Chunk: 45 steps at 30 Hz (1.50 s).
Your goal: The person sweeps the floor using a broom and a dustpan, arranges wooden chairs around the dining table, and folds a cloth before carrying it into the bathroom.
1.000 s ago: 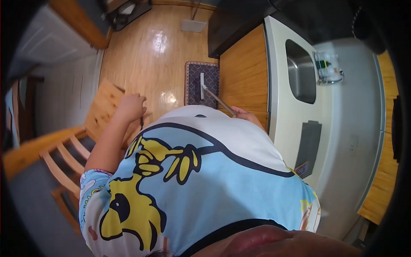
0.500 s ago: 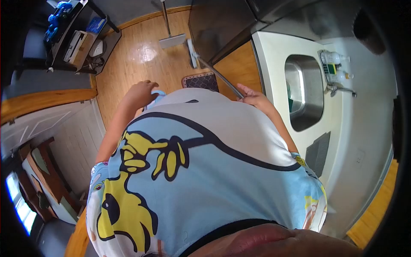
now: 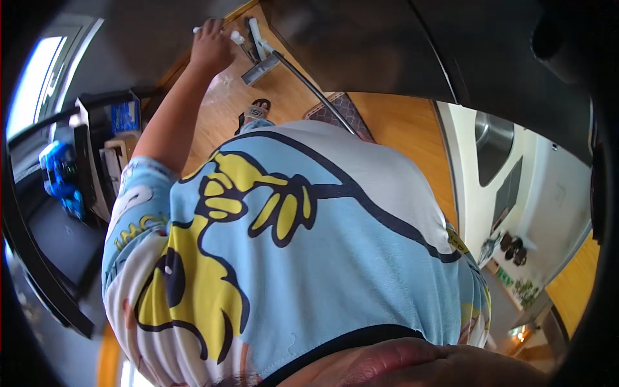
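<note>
My left hand (image 3: 213,48) stretches far forward, its fingers closed around the white handle (image 3: 237,37) of a long-handled dustpan. The grey dustpan pan (image 3: 261,69) rests on the wooden floor. Beside it is a long-handled broom with a white head (image 3: 255,29), its metal pole (image 3: 316,90) slanting back to my waist. A sliver of my right hand (image 3: 365,137) shows at the pole's near end; the shirt hides most of it. My sandalled foot (image 3: 256,111) stands on the floor below.
A dark patterned mat (image 3: 338,111) lies by a wooden cabinet (image 3: 400,122). The counter (image 3: 459,138) with its steel sink (image 3: 493,145) is at right, and a large dark appliance (image 3: 361,45) ahead. A black shelf unit (image 3: 90,161) with blue items stands at left.
My left hand has moved up and forward from my belly to the dustpan handle. The view has turned, shifting the sink right and bringing the shelf closer. The broom pole stays with my right hand.
</note>
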### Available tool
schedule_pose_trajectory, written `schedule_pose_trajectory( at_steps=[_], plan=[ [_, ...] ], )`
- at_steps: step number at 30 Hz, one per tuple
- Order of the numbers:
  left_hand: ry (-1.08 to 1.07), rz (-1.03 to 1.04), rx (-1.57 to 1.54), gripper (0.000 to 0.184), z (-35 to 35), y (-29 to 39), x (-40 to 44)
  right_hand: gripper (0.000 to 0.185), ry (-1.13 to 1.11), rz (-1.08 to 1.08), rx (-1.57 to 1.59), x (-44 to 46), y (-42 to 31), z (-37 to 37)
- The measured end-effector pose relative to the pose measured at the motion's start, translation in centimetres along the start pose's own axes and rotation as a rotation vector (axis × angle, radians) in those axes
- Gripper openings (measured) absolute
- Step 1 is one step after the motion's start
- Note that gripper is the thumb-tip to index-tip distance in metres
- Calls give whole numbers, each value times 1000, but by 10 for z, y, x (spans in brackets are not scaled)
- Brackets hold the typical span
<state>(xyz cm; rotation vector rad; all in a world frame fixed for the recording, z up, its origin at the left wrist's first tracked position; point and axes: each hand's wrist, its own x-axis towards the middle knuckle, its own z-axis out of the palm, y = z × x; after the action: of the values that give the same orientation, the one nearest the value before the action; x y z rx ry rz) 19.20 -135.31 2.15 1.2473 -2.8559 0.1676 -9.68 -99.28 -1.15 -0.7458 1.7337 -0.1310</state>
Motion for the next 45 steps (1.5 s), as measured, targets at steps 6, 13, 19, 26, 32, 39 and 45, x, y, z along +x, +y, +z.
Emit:
schedule_pose_trajectory(
  at_steps=[6, 13, 19, 26, 32, 39, 45],
  plan=[
    [-629, 220, -56, 51, 59, -20, 85, 42, 70, 225, 118, 16, -26, 32],
    [-552, 131, -300, 51, 70, -42, 106, 39, 133, 357, 221, -9, 4, 55],
    [-591, 94, -310, 53, 48, -36, 115, 36, 207, 446, 350, -39, 43, 97],
    [-582, 386, -310, 48, 42, 44, 98, 34, 295, 554, 548, -87, 89, 174],
    [-563, 615, -299, 43, 10, 127, 47, 32, 384, 616, 712, -128, 130, 261],
    [-503, 650, -391, 47, -17, 182, 47, 31, 507, 696, 910, -164, 157, 369],
    [-426, 995, -605, 40, -67, 229, 48, 31, 690, 804, 1163, -199, 139, 496]
  ],
)
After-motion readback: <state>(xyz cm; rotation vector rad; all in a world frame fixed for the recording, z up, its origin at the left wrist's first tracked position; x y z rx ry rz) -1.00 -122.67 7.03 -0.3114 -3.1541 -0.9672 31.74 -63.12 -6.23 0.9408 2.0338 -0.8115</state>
